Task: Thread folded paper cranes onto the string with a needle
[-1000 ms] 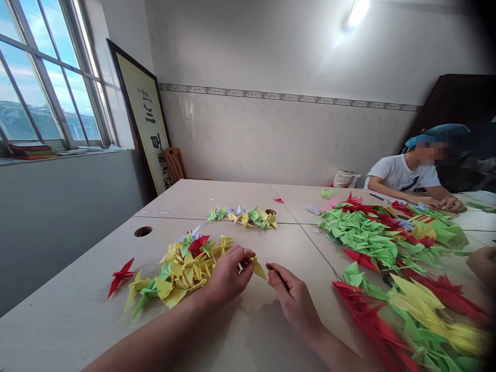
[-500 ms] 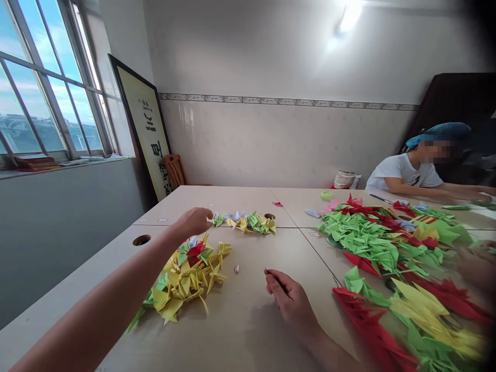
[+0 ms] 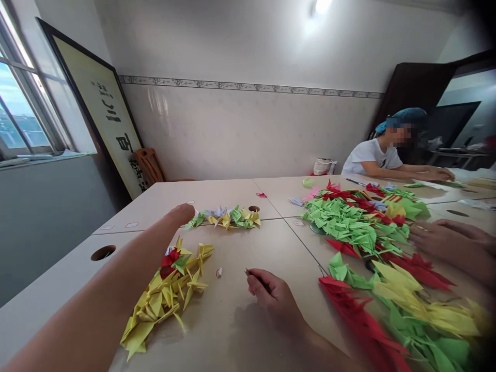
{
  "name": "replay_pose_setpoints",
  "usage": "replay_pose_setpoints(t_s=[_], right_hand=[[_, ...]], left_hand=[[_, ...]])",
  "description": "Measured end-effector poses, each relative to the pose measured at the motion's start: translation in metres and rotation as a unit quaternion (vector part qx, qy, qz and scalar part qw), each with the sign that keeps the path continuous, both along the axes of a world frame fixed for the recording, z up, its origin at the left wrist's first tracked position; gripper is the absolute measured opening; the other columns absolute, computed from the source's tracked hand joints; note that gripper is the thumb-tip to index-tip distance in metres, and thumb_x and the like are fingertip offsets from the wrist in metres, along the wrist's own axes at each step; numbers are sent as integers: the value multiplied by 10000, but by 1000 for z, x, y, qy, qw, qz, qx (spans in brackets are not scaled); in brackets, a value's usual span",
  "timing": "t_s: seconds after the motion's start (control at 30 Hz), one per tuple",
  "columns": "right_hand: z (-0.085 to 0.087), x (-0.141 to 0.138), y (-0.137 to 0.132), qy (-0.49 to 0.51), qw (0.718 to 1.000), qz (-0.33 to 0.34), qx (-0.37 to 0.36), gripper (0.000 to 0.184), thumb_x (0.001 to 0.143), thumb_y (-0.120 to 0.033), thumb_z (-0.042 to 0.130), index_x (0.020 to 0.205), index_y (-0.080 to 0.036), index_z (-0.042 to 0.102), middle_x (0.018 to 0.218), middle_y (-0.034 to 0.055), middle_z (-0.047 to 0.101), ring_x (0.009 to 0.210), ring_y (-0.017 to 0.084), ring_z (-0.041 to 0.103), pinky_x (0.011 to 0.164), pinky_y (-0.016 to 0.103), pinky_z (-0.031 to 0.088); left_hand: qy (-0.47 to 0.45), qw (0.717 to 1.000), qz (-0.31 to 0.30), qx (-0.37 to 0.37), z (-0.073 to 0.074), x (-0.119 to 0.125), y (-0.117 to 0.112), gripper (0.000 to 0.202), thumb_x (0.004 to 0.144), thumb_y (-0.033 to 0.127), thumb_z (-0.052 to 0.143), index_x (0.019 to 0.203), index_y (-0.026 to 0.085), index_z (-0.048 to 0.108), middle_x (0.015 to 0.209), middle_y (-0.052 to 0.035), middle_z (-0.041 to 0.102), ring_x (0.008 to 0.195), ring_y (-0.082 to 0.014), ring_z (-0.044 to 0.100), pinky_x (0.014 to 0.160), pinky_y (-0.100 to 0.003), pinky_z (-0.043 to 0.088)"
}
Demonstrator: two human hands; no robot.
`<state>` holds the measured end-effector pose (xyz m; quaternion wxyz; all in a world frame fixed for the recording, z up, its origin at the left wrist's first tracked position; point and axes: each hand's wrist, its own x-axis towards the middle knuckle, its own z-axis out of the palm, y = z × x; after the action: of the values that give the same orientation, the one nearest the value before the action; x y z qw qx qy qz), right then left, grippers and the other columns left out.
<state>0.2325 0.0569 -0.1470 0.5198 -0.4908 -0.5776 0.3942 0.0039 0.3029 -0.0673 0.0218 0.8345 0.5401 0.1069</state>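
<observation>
My left hand point(image 3: 180, 213) is stretched far across the table and touches the left end of a short row of folded paper cranes point(image 3: 227, 217) in green, yellow and pale blue; its fingers are hidden behind the knuckles. My left forearm passes over a pile of mostly yellow cranes point(image 3: 170, 289). My right hand point(image 3: 271, 297) rests on the table, pinched shut on a thin dark needle-like stick point(image 3: 252, 275). A tiny white and red scrap point(image 3: 219, 272) lies between the pile and my right hand.
A large heap of green, red and yellow cranes point(image 3: 372, 243) covers the right side of the table point(image 3: 232, 320). Another person's hand point(image 3: 445, 243) rests at the right. A person in a white shirt point(image 3: 374, 155) sits at the far right. A framed scroll point(image 3: 101, 103) leans against the wall.
My left hand let go of a yellow crane near my right hand and reached forward to the far row of cranes. My head turned right. My right hand stayed put.
</observation>
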Motion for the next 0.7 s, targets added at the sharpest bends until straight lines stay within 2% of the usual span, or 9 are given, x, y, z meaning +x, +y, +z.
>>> replay_pose_setpoints(t_s=[0.17,0.3,0.37,0.43,0.47,0.5,0.57,0.63,0.7], right_hand=[[0,0,0,-11,1000,1,3,338,811,-434,473,884,-150,640,629,4,523,577,124,457,511,206,362],[3,0,-3,-13,1000,-4,16,332,819,-425,466,875,-147,639,608,-10,507,525,105,418,477,200,340],[5,-1,-6,-10,1000,-8,27,324,822,-421,464,853,-147,635,601,-15,501,496,95,394,451,196,327],[7,-1,-8,-4,999,-15,42,319,826,-415,461,866,-147,631,614,-13,513,488,92,393,440,192,327],[7,0,-9,-2,998,-22,50,319,829,-411,459,886,-147,628,627,-8,525,496,94,407,445,192,335],[8,0,-11,-2,998,-31,61,319,833,-405,455,912,-146,624,645,-1,541,513,99,429,457,193,349],[9,1,-13,-17,995,-43,84,317,842,-389,450,949,-144,620,684,16,575,571,117,484,500,200,383],[10,2,-14,-49,991,-49,111,305,848,-367,447,957,-144,624,721,32,605,640,138,531,565,214,417],[11,3,-16,-87,985,-49,139,286,853,-341,446,956,-151,633,755,42,628,688,151,559,624,230,437]], left_hand=[[-13,997,68,-32,31,-8,-15,262,842,296,498,1051,143,531,1057,-66,551,903,-183,555,777,-372,476],[-91,992,87,0,56,-1,-57,145,795,239,542,791,100,583,881,-52,615,914,-232,558,771,-305,437],[-146,987,71,-1,53,13,-91,146,797,265,511,807,129,563,854,-64,632,893,-218,580,715,-280,446],[-224,973,25,-45,37,30,-131,195,828,337,442,846,162,527,853,-42,643,815,-163,617,649,-242,462],[-368,921,-12,-125,26,39,-151,197,809,353,472,838,161,509,865,-55,643,804,-167,627,632,-246,466],[-474,854,-46,-209,14,47,-169,220,777,379,521,831,167,493,890,-58,639,819,-173,630,634,-250,468],[-591,747,-55,-299,-10,60,-199,271,714,389,607,807,178,464,901,-47,634,794,-159,634,603,-224,450],[-623,697,-48,-353,-28,67,-216,300,690,389,641,795,181,452,885,-35,632,773,-143,632,607,-213,437],[-623,684,-47,-376,-40,71,-222,305,688,385,651,785,182,445,858,-22,628,762,-134,629,622,-212,430]])
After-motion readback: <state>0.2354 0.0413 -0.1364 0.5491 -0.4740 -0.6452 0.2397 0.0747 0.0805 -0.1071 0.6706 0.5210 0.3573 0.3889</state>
